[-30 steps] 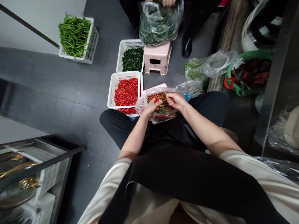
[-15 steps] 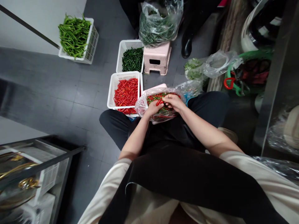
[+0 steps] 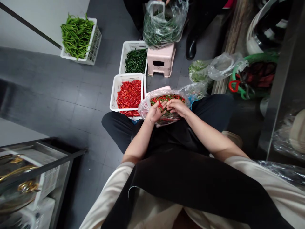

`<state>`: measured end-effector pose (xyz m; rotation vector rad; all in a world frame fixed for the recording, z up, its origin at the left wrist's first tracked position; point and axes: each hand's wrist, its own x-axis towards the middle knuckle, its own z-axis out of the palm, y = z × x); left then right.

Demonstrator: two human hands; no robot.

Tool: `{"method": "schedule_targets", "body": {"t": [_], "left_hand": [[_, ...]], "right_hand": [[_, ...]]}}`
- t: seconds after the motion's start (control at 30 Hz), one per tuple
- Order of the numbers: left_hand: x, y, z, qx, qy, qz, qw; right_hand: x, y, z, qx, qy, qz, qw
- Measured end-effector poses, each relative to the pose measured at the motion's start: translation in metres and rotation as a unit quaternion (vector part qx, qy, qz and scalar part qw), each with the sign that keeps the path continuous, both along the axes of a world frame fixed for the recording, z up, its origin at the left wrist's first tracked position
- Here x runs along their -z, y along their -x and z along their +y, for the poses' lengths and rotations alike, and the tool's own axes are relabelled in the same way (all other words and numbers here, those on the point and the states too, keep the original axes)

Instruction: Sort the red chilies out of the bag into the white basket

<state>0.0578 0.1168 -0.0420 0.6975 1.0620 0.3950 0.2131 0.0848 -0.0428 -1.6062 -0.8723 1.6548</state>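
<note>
My left hand point(image 3: 155, 113) is over the near left side of an opened clear plastic bag point(image 3: 144, 106), palm turned up, with red chili peppers point(image 3: 160, 106) lying in its fingers. Beside it my right hand point(image 3: 178, 107) has its fingers bent together close to the left fingertips; whatever they pinch is too small to make out. Red chilies with green stems point(image 3: 175, 96) fill the bag, which rests between my knees on a pink stool point(image 3: 164, 88) that is mostly covered. Just left of the bag stands a white basket point(image 3: 112, 95) of red chilies, stacked on another basket.
Behind is a white basket point(image 3: 122, 60) of dark green chilies. A co-worker's boot point(image 3: 191, 47) is beside a pink stool point(image 3: 162, 57) bearing a bag of green chilies point(image 3: 159, 30). Long green peppers point(image 3: 77, 36) fill a far-left basket. Scissors point(image 3: 234, 86) lie at right by a green basket.
My left hand has opened its palm upward, showing the red chilies in it. My right fingers have drawn slightly away from them. A co-worker's fingers now show at the top bag.
</note>
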Motion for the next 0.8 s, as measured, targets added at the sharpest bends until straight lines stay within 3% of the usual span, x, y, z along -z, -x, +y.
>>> {"method": "schedule_targets", "body": {"t": [0.07, 0.17, 0.33, 0.43, 0.53, 0.67, 0.8], "left_hand": [[0.002, 0.000, 0.000, -0.003, -0.037, 0.019, 0.999], [0.002, -0.003, -0.004, -0.033, -0.054, 0.011, 0.998], [-0.010, -0.002, -0.016, -0.122, 0.077, -0.102, 0.984], [-0.019, 0.004, -0.024, -0.161, 0.161, -0.169, 0.959], [-0.024, 0.015, -0.027, -0.151, 0.199, -0.196, 0.948], [-0.024, 0.029, -0.025, -0.119, 0.183, -0.183, 0.959], [-0.029, 0.034, -0.021, -0.095, 0.130, -0.136, 0.978]], "right_hand": [[0.001, 0.007, -0.007, -0.044, -0.016, 0.019, 0.999], [0.004, 0.019, -0.011, -0.083, -0.102, -0.034, 0.991], [0.010, 0.026, -0.014, -0.141, -0.179, -0.078, 0.971], [0.009, 0.026, -0.019, -0.173, -0.282, -0.182, 0.926], [0.004, 0.025, -0.023, -0.250, -0.376, -0.210, 0.867], [-0.005, 0.021, -0.018, -0.333, -0.412, -0.212, 0.821], [-0.022, 0.021, -0.005, -0.376, -0.421, -0.187, 0.804]]}}
